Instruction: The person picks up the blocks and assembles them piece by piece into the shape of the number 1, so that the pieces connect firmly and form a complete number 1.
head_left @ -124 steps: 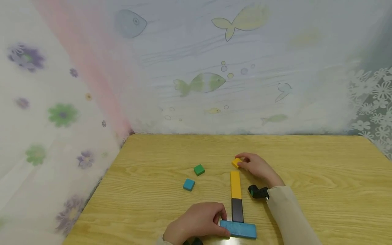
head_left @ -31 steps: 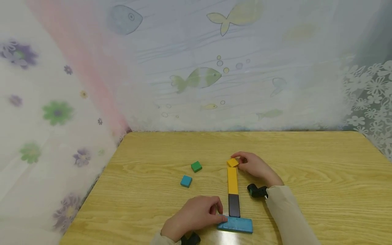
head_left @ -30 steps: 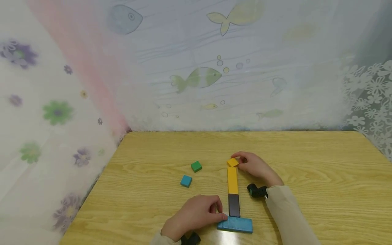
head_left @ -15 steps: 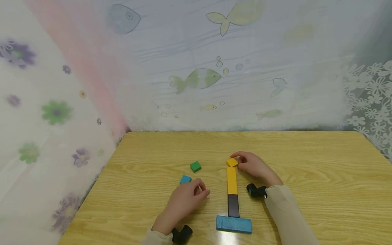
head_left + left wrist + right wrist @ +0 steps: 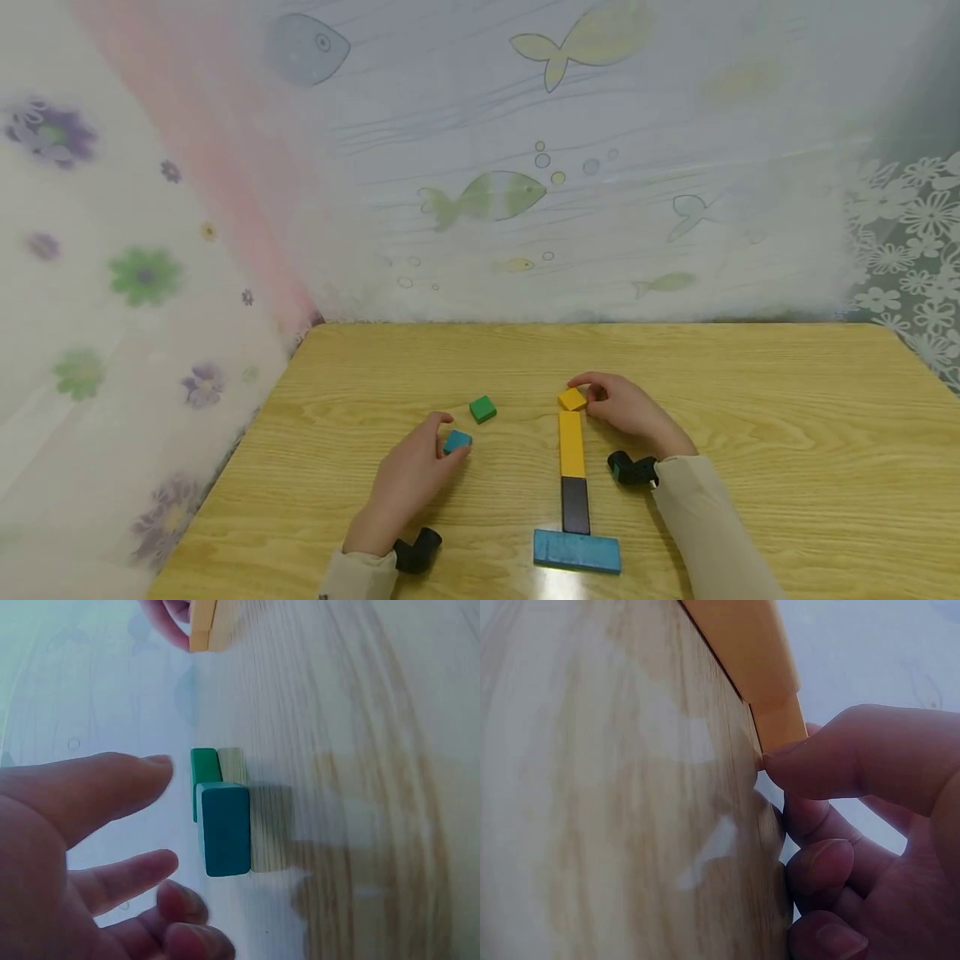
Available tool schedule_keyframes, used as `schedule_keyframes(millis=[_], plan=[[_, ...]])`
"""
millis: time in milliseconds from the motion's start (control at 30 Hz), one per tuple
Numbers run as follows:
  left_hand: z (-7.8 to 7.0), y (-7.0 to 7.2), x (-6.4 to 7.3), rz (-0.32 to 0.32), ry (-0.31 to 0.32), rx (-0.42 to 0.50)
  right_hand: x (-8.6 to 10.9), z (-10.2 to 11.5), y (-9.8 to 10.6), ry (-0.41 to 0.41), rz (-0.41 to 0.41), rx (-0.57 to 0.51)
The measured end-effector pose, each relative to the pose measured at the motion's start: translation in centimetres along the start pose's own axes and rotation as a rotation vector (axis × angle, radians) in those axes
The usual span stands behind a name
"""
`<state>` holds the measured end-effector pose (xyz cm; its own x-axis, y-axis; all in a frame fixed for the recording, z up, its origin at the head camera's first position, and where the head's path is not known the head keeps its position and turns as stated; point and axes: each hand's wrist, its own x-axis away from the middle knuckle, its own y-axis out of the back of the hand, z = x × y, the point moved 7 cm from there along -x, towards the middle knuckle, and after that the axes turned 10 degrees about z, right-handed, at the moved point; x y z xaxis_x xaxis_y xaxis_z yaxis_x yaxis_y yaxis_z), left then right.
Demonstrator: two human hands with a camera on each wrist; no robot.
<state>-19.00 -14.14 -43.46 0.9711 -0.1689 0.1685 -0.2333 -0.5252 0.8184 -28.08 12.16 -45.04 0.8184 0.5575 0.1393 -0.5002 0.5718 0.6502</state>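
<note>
My left hand [image 5: 408,471] reaches over the small blue block [image 5: 457,439], thumb and fingers spread beside it. In the left wrist view a gap shows between the fingertips and this block [image 5: 226,831]. My right hand [image 5: 630,408] pinches a small yellow block [image 5: 572,399], set at an angle against the far end of a long yellow block [image 5: 571,442]. In the right wrist view the thumb [image 5: 810,765] presses the yellow block's edge. The long yellow block, a dark block [image 5: 576,505] and a crosswise long blue block [image 5: 577,552] lie end to end, forming an upside-down T.
A small green block [image 5: 483,408] lies just beyond the small blue one. Everything sits on a wood-grain table [image 5: 787,433], with a patterned curtain [image 5: 480,167] behind it and another at the left. A black wrist device [image 5: 630,468] is by the right sleeve.
My left hand has left the long blue block and moved away and to the left, to the small blue block. My right hand has brought the small yellow block against the long yellow one.
</note>
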Motion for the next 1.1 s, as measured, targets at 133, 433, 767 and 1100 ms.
schedule_keyframes(millis=[133, 433, 767, 1100], plan=[[0.3, -0.7, -0.2, 0.059, -0.008, -0.037, 0.1, -0.1, 0.0, -0.005, 0.002, 0.003], [-0.3, -1.1, -0.2, 0.077, -0.08, -0.092, 0.3, -0.2, 0.2, -0.017, -0.007, 0.006], [-0.9, -1.4, -0.1, 0.09, -0.072, -0.067, 0.3, 0.0, 0.2, -0.041, -0.009, 0.02], [-4.0, -1.8, -1.0, 0.086, -0.106, -0.04, 0.2, 0.3, -0.1, -0.021, -0.001, 0.019]])
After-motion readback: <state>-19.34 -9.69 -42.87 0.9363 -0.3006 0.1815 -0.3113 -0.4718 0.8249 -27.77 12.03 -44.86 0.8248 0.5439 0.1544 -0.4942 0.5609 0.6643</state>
